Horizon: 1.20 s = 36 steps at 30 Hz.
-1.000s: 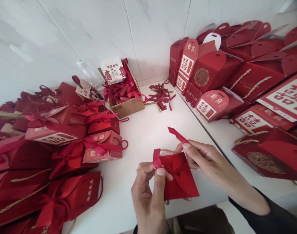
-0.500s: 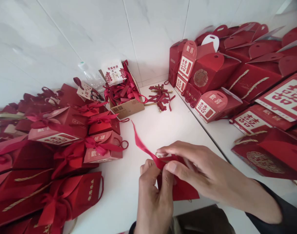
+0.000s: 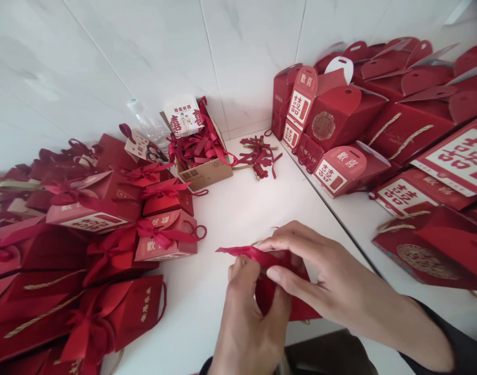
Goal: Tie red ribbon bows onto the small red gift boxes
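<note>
Lower center: left hand (image 3: 254, 317) fingers gripping red ribbon (image 3: 249, 252) | right hand (image 3: 324, 271) fingers touching it, grip unclear | red box (image 3: 302, 308) beneath

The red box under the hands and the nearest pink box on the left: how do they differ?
The red box is deeper in colour than the pink box. On the red box, a ribbon sticks out past the left hand; the pink box wears a finished bow. Both carry ribbon.

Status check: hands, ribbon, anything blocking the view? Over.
Left hand, right hand both at red ribbon. One ribbon end free, pointing left. Hands partly hide red box.
</note>
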Each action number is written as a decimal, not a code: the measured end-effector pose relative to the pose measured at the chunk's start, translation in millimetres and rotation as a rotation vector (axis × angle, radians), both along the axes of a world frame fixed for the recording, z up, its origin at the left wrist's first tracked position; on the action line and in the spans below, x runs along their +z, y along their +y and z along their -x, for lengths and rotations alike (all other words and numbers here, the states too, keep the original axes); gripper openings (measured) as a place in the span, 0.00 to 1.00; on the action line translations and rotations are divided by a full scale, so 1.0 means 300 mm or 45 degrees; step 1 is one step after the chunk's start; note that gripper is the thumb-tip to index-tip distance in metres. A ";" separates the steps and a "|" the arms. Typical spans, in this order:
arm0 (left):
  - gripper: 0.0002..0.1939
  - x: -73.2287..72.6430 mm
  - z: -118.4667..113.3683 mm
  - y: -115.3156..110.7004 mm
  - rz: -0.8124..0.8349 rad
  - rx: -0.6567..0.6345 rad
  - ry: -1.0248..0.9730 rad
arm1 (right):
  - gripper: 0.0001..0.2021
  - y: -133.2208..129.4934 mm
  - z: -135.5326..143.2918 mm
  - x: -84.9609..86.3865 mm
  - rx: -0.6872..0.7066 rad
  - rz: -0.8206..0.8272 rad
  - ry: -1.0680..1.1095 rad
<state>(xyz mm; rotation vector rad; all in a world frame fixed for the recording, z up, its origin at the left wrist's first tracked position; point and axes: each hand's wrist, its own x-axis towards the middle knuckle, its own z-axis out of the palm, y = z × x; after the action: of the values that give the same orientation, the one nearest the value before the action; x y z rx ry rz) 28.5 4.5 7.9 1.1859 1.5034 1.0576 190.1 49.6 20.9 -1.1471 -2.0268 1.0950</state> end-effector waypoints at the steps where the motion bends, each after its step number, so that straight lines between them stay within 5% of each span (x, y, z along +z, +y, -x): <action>1: 0.05 -0.001 0.004 -0.001 -0.022 -0.029 0.052 | 0.09 0.001 0.008 -0.002 0.003 0.007 0.014; 5: 0.07 -0.010 0.012 -0.010 -0.079 0.008 0.164 | 0.06 0.005 0.015 -0.016 -0.140 0.005 0.011; 10: 0.12 -0.031 0.005 -0.026 -0.032 0.363 0.088 | 0.06 -0.018 -0.013 -0.043 -0.496 -0.051 -0.070; 14: 0.21 -0.035 0.000 -0.034 -0.020 0.465 -0.045 | 0.04 -0.040 -0.017 -0.037 -0.416 -0.142 -0.107; 20: 0.22 0.011 -0.010 -0.027 0.039 0.365 -0.210 | 0.10 -0.059 0.017 -0.019 -0.089 -0.220 -0.064; 26: 0.23 0.005 -0.007 -0.023 0.073 0.251 -0.185 | 0.17 -0.080 0.052 -0.057 -0.114 -0.289 -0.063; 36: 0.18 -0.037 0.038 -0.031 -0.351 0.008 0.489 | 0.07 -0.062 0.036 -0.035 -0.241 -0.254 0.029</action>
<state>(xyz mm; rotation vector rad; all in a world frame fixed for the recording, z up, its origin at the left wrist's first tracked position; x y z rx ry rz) 17.0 -4.8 -3.3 1.6515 1.6875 1.1107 179.2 30.9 10.4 -1.1888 -1.9160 0.7911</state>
